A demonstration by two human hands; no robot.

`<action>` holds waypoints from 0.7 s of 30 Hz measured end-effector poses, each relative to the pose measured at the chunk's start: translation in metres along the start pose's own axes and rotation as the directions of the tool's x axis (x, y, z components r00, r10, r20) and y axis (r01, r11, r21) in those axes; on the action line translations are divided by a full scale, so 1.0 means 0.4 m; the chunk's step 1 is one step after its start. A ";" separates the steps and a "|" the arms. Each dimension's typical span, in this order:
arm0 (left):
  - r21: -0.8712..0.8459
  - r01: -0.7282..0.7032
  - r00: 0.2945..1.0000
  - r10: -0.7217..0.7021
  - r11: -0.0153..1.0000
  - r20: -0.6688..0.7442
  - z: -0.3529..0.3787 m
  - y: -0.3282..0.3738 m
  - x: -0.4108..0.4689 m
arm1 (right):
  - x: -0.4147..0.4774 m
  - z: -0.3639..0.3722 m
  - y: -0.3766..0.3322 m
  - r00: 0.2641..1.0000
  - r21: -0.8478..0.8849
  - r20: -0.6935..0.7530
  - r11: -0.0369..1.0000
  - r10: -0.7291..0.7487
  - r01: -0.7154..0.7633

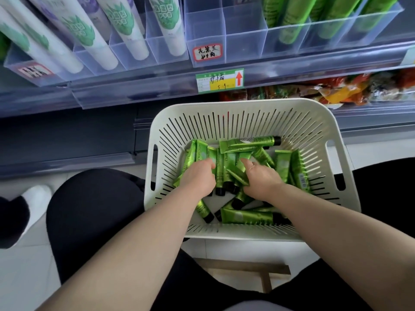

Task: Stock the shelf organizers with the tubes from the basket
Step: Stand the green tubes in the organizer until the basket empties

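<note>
Shelf price tag [219, 80] reads 护手霜, 5 9.

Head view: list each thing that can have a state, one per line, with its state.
basket, upright, partly filled with tubes.
loose tubes, lying jumbled in the basket, caps on.
left hand, in the basket, fingers curled round tubes.
right hand, in the basket, fingers curled among tubes; grip unclear.
organizer, left compartments empty.
shelved green tubes, standing in the organizer's right compartments.
white tubes, standing in the neighbouring organizer.
</note>
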State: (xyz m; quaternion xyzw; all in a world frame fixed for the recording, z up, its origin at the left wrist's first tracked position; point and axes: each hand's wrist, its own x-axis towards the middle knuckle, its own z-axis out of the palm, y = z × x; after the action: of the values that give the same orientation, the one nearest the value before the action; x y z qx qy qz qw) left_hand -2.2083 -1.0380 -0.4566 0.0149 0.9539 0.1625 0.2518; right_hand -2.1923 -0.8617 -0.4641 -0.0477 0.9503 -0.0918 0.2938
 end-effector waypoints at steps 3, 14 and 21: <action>0.004 0.000 0.999 0.000 1.000 0.032 0.001 0.007 0.011 | -0.006 -0.013 0.014 0.997 0.081 -0.020 0.994 0.071 -0.069; -0.071 0.186 0.982 -0.187 0.980 -0.008 0.060 0.116 0.081 | -0.019 -0.036 0.078 0.960 0.387 -0.107 0.900 0.260 -0.200; 0.140 0.277 0.913 -0.306 0.951 0.270 0.030 0.117 0.049 | -0.006 -0.033 0.055 0.973 0.451 -0.092 0.880 0.213 -0.150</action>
State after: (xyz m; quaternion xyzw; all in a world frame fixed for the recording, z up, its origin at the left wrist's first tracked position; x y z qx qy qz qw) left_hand -2.2221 -0.9879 -0.4611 -0.0915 0.9054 0.0717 0.4083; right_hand -2.1985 -0.8379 -0.4566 0.1158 0.9230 -0.2796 0.2374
